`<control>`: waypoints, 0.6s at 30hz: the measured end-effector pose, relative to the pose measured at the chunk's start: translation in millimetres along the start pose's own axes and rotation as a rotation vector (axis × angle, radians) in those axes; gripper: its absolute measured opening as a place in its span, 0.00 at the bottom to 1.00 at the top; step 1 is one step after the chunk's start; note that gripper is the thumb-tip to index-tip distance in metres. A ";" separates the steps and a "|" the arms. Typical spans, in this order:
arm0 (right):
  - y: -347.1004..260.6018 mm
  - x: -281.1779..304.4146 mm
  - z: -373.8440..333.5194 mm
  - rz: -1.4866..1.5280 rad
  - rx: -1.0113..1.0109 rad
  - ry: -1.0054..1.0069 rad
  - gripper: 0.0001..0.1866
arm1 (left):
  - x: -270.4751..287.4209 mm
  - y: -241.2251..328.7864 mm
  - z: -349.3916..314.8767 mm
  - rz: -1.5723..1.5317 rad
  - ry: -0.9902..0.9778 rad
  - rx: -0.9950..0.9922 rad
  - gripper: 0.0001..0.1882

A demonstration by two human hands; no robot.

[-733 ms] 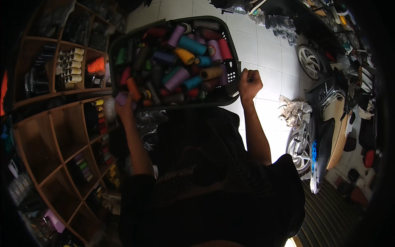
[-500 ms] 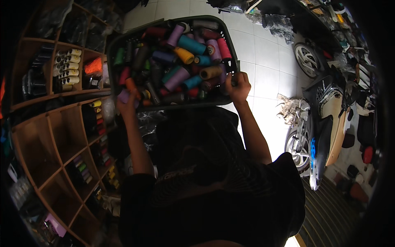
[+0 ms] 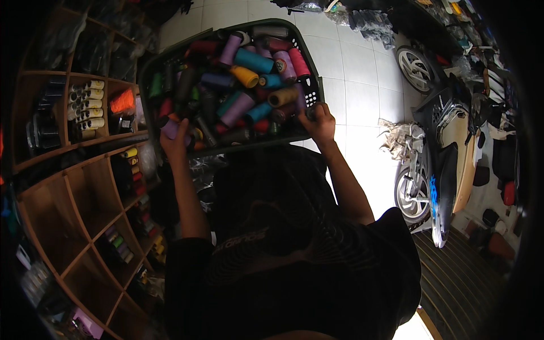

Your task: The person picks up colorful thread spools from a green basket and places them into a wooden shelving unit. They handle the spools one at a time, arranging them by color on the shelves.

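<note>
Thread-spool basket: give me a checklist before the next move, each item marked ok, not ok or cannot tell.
1. Left hand gripping the purple thread spool: ok, thumb and fingers round it.
2. Right hand gripping something: cannot tell; fingers curl at the near right corner of the basket, too dark to identify anything held.
3. Piled spools inside the basket: ok.
4. Piled spools in orderly rows: not ok; colours and directions are jumbled.
5. Support under the basket: cannot tell; its underside is hidden.

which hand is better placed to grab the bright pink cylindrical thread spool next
Probably the right hand: it's at the near right corner of the dark green plastic basket, closer to the bright pink spool. The left hand, farther off, holds a purple cylindrical spool.
</note>
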State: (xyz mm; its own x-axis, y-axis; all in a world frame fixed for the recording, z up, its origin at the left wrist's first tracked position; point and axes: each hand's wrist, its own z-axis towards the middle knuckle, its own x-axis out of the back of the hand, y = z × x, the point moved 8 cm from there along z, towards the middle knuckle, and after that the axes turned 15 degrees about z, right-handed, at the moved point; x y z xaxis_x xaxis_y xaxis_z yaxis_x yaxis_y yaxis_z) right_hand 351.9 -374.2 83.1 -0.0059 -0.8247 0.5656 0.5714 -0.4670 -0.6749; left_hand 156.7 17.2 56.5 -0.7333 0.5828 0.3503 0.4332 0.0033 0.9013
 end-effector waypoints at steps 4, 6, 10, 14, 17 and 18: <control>6.6 -4.8 -4.8 0.005 -0.031 -0.062 0.18 | -8.1 9.0 3.8 -0.068 -0.037 -0.036 0.19; 8.5 -7.1 -7.1 -0.001 -0.037 -0.101 0.18 | -9.7 10.2 5.4 -0.046 -0.034 -0.025 0.19; 9.4 -12.0 -12.0 0.006 -0.067 -0.161 0.18 | -16.0 21.3 4.6 0.029 -0.049 -0.041 0.19; 10.7 -11.9 -12.6 0.046 -0.072 -0.151 0.18 | -27.3 32.6 3.0 0.099 -0.101 -0.052 0.20; 12.1 -13.7 -11.8 0.054 -0.084 -0.166 0.17 | -40.4 52.3 2.5 0.200 -0.138 -0.135 0.21; 13.3 -15.0 -12.2 0.052 -0.084 -0.177 0.17 | -46.6 60.6 2.0 0.269 -0.163 -0.163 0.22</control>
State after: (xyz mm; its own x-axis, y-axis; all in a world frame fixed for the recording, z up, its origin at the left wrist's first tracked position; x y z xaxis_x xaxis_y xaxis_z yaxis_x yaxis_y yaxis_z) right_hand 349.6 -371.9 59.8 0.1702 -0.7830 0.5983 0.4967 -0.4562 -0.7383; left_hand 218.1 -8.1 94.2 -0.5052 0.6673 0.5472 0.5001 -0.2903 0.8158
